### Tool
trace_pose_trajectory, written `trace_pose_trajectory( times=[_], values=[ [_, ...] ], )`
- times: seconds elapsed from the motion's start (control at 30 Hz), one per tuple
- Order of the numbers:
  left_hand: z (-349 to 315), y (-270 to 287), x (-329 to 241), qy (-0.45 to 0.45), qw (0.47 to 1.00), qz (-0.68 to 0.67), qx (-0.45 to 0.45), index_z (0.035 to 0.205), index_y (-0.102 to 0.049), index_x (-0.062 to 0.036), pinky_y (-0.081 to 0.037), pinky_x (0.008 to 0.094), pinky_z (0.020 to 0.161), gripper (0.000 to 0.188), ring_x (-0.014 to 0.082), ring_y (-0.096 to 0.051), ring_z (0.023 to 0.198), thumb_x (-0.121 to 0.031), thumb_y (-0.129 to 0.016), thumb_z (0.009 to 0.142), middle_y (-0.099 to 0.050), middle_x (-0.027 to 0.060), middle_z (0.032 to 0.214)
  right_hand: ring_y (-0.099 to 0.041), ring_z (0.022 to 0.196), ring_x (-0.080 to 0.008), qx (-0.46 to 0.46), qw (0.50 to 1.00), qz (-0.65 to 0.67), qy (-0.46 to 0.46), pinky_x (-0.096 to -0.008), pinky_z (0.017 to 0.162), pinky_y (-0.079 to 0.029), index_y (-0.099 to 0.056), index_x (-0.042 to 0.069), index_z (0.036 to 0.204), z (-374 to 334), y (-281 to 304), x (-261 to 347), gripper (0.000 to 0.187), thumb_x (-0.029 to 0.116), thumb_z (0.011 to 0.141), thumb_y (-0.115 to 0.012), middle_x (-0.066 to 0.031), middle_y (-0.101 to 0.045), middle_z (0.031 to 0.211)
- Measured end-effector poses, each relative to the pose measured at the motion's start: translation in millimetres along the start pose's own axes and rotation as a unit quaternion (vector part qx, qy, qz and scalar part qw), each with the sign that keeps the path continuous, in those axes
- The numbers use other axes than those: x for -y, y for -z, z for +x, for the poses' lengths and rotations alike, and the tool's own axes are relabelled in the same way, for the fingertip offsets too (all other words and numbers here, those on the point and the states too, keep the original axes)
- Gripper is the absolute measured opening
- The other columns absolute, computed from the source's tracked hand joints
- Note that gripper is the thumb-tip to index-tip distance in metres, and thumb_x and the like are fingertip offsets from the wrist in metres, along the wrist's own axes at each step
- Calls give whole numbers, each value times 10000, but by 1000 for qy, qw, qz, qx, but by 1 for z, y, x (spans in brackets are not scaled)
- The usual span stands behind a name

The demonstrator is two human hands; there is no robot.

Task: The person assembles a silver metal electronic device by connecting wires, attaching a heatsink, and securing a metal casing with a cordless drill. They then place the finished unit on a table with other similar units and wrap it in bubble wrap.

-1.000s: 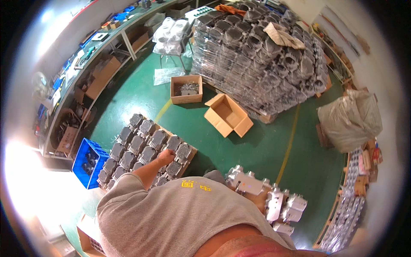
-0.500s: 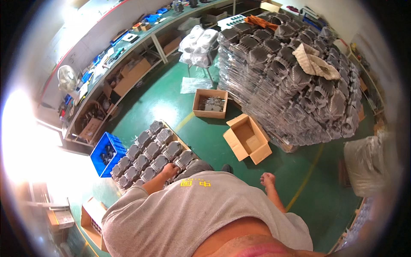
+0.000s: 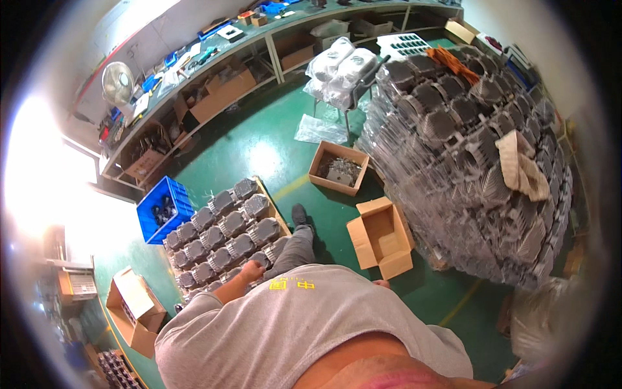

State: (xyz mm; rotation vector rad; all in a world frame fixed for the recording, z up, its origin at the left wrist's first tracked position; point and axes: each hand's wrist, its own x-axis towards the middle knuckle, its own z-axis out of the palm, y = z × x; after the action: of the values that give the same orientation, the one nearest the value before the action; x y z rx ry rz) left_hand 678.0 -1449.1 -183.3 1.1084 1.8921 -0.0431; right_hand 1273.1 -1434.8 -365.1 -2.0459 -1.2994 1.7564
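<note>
Curled fingers close my left hand (image 3: 251,271), low over the near side of a pallet stacked with grey finned metal housings (image 3: 220,257); whether anything is inside it is hidden. From this angle I cannot tell if the hand touches a housing. Only a little of my right hand (image 3: 382,283) shows past the edge of my grey shirt (image 3: 311,311), and its fingers are hidden. The nearest thing to it is an open, bare-bottomed cardboard box (image 3: 387,240). My left foot (image 3: 300,216) is stretched forward beside the pallet.
A large wrapped stack of housings (image 3: 466,175) stands on the right, a cloth glove (image 3: 520,165) on it. Ahead is a carton of metal parts (image 3: 338,170). A blue crate (image 3: 164,211) and another carton (image 3: 135,308) stand left. A long workbench (image 3: 214,61) runs behind.
My left foot has come forward beside the pallet. My right hand has drawn back mostly behind my shirt. The view has shifted, and the wrapped stack sits lower and further right.
</note>
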Motion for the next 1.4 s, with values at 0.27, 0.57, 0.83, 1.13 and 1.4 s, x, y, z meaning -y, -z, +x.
trace_pose_trajectory(
  times=[0.27, 0.57, 0.83, 1.13, 1.4],
  values=[
    [108, 96, 25, 18, 994, -100, -28, 871, -766, -22, -572, 373, 723, 308, 240, -726, 734, -302, -643, 829, -750, 122, 780, -641, 563, -203, -14, 998, -44, -36, -374, 550, -525, -736, 42, 785, 81, 4, 230, 191, 203, 817, -638, -72, -684, 677],
    [260, 278, 41, 47, 941, -285, -174, 789, -722, -7, -528, 353, 592, 199, 194, -672, 601, -173, -626, 843, -707, 95, 675, -610, 645, -119, -40, 995, 45, 78, -285, 548, -495, -690, 24, 904, 188, -11, 585, 127, 144, 878, -659, -29, -647, 744],
    [342, 331, 49, 68, 932, -333, -127, 779, -709, -10, -510, 321, 550, 236, 142, -619, 559, -220, -662, 877, -679, 59, 650, -631, 723, -125, -93, 971, 47, 214, -278, 603, -515, -691, 2, 1113, 347, -50, 782, 255, 126, 892, -663, -45, -694, 886],
    [490, 450, 50, 13, 962, -248, -110, 876, -712, 7, -519, 334, 572, 208, 161, -632, 601, -195, -678, 911, -700, 84, 731, -691, 1033, -340, -310, 942, 77, 108, -423, 933, -528, -690, -14, 1129, 562, -4, 926, 485, 315, 777, -741, -218, -718, 1113],
    [563, 666, -79, 46, 944, -307, -111, 921, -655, -3, -484, 286, 503, 191, 125, -582, 562, -188, -626, 957, -660, 62, 712, -586, 1188, -469, -468, 882, -36, 25, -506, 1024, -482, -591, -43, 1212, 650, 55, 1082, 494, 301, 862, -648, -270, -634, 1246]
  ],
)
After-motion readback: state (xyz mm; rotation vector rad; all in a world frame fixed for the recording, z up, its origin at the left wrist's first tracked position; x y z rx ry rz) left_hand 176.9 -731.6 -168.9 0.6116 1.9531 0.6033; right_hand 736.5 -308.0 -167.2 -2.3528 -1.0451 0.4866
